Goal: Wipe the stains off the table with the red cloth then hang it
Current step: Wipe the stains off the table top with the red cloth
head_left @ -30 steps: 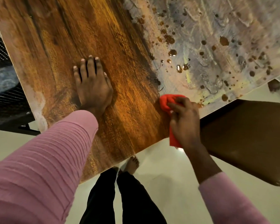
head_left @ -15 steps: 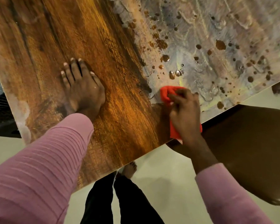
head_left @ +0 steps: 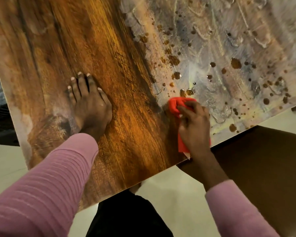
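The right hand (head_left: 194, 127) has its fingers curled round the red cloth (head_left: 176, 104), holding it against the table (head_left: 126, 82) near its front edge, just below the brown stains (head_left: 188, 91). The left hand (head_left: 91, 103) lies flat on the table, fingers straight, well left of the cloth

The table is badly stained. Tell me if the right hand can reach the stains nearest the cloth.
Probably yes. The right hand grips the cloth on the table, and the nearest stains lie just beyond it, nothing between.
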A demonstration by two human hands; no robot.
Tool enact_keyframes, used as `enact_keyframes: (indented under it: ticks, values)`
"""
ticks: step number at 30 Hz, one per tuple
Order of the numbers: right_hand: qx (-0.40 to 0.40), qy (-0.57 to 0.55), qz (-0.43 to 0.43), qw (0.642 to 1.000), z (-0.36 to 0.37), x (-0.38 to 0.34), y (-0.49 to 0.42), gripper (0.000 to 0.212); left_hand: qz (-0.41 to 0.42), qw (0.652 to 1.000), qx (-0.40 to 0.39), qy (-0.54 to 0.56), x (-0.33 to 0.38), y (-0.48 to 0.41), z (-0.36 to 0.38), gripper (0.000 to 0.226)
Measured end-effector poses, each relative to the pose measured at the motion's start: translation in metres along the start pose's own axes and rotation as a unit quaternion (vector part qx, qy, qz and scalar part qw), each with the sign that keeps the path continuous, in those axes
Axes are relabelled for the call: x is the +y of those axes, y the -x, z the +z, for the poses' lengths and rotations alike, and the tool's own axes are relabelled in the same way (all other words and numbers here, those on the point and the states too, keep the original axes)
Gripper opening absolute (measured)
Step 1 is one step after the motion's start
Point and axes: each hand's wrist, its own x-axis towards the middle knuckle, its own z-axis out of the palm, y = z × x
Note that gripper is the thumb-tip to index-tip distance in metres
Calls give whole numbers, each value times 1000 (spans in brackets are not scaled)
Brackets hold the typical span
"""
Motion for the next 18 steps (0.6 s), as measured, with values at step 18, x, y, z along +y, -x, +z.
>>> enact_keyframes:
  ticks: [18]
  values:
    - [-28, 22, -20, 999, 22, -55, -71, 45, 13, 999, 2, 45, 33, -74, -7, 56]
